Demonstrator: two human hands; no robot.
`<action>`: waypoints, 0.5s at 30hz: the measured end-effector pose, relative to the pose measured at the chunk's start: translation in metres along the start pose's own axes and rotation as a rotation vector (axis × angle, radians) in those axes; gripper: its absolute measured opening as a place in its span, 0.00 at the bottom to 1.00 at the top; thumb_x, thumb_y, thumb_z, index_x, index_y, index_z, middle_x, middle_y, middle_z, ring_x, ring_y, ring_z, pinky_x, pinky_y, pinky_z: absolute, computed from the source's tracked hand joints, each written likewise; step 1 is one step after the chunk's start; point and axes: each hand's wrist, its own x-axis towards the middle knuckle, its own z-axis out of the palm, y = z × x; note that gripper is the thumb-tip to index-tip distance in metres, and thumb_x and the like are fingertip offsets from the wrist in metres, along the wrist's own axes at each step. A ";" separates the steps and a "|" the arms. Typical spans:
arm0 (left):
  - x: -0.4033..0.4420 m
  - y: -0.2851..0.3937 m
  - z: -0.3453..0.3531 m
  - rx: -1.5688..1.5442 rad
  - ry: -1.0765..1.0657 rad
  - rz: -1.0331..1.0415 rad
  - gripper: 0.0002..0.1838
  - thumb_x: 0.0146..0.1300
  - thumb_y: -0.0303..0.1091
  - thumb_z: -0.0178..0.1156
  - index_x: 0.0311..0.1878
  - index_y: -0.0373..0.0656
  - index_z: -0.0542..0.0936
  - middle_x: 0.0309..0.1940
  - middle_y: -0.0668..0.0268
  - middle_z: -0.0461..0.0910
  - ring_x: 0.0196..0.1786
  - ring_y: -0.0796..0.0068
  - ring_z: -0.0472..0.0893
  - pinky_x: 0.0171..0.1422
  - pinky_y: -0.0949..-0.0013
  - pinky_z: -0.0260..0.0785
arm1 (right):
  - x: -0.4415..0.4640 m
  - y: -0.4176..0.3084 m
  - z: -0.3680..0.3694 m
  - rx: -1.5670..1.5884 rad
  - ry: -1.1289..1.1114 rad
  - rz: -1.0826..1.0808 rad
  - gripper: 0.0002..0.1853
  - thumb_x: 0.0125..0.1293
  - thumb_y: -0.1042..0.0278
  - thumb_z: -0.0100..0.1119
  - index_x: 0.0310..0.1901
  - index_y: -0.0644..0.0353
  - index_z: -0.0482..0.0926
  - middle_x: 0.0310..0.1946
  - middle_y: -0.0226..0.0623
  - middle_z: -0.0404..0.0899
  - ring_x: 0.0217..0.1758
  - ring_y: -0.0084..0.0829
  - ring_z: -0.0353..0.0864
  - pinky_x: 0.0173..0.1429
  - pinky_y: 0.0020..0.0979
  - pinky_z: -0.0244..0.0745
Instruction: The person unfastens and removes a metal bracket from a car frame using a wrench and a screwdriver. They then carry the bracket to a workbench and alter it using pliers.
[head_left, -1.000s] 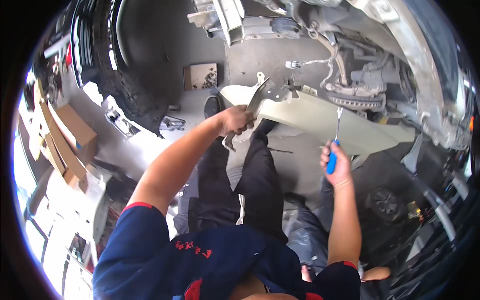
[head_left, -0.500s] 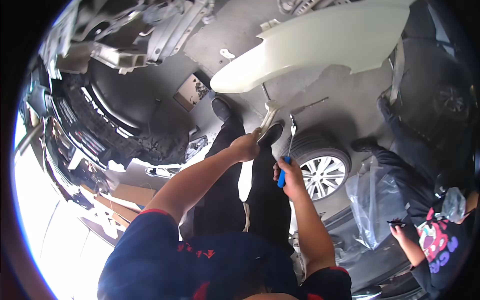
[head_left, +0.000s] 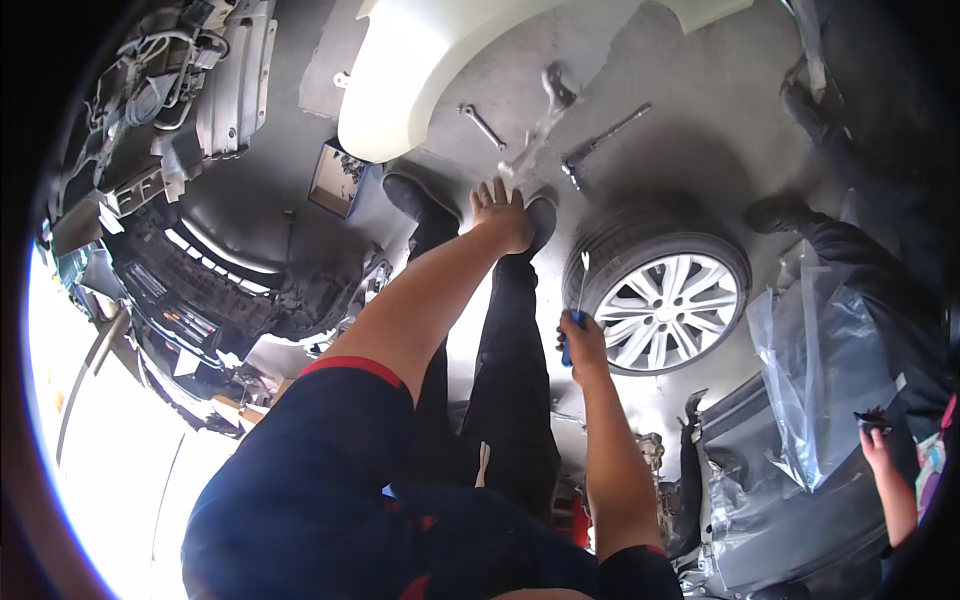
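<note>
Tool [head_left: 567, 354] with a blue handle sits in the closed grip of the right hand [head_left: 587, 348], its long axis running near to far, forked tip pointing far, left of the wheel [head_left: 665, 313]. The left hand [head_left: 502, 218] is open, fingers spread toward a blurred metal bracket [head_left: 540, 126], slanting from near left to far right; contact cannot be told. Red marks on the dark shirt [head_left: 300, 500] are unreadable. At far left, an open box [head_left: 328, 190] holds small dark pieces [head_left: 350, 167].
</note>
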 end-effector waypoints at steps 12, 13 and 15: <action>-0.038 -0.165 0.086 -0.325 -0.202 0.108 0.17 0.70 0.34 0.56 0.55 0.38 0.86 0.52 0.45 0.88 0.59 0.43 0.86 0.67 0.51 0.77 | 0.333 -0.029 0.082 -0.237 0.230 -0.391 0.22 0.72 0.49 0.70 0.44 0.65 0.84 0.30 0.40 0.84 0.30 0.35 0.84 0.36 0.42 0.77; -0.045 -0.182 0.086 -0.328 -0.188 0.073 0.17 0.70 0.35 0.56 0.55 0.37 0.86 0.51 0.44 0.88 0.58 0.42 0.87 0.67 0.50 0.77 | 0.357 -0.030 0.093 -0.230 0.275 -0.425 0.22 0.72 0.49 0.69 0.43 0.65 0.84 0.28 0.37 0.83 0.27 0.33 0.82 0.34 0.41 0.76; -0.060 -0.214 0.075 -0.275 -0.170 0.014 0.18 0.70 0.36 0.57 0.54 0.36 0.86 0.48 0.43 0.89 0.57 0.40 0.87 0.67 0.49 0.77 | 0.363 -0.038 0.111 -0.245 0.309 -0.411 0.21 0.77 0.51 0.62 0.45 0.68 0.84 0.37 0.46 0.88 0.41 0.44 0.88 0.50 0.47 0.80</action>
